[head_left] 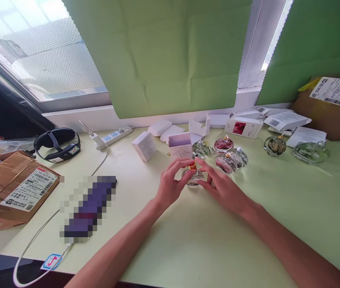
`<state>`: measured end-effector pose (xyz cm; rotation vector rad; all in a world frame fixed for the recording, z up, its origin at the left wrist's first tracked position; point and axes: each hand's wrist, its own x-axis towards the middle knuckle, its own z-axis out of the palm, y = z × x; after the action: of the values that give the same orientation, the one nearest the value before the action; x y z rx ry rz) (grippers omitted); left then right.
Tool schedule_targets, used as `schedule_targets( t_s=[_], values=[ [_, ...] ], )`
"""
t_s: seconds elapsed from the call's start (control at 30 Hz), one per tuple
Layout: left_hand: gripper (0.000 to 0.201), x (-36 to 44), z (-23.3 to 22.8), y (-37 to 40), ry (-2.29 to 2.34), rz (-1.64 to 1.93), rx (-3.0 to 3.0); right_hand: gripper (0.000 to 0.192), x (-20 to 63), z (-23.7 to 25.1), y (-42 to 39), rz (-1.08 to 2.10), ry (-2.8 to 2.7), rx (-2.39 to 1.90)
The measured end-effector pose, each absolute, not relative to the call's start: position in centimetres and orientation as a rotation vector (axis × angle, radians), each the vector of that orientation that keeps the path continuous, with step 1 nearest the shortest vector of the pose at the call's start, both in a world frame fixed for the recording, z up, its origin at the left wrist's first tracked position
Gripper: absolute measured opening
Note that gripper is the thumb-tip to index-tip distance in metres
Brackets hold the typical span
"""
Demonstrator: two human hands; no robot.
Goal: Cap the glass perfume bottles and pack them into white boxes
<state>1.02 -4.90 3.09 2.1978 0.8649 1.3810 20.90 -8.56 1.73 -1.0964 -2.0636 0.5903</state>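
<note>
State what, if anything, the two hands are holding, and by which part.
Both hands hold a small round glass bottle standing on the table. The left hand pinches its gold cap; the right hand steadies the bottle's right side.

left hand: bare | right hand: bare | forearms: uncovered, no sleeves, no rings

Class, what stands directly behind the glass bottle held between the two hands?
Behind the glass bottle, held by the left hand and right hand, stands an open white box. Its inside is hidden; fingers cover part of the bottle.
</note>
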Motion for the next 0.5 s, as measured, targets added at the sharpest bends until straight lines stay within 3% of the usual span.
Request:
schedule_targets(
  t_s=[0.5],
  values=[
    [0.036,0.7,1.8,-4.5,0.921,1.415,1.942,0.056,20.8,2.2,-8.6,0.605,-2.110,-1.064]
  ],
)
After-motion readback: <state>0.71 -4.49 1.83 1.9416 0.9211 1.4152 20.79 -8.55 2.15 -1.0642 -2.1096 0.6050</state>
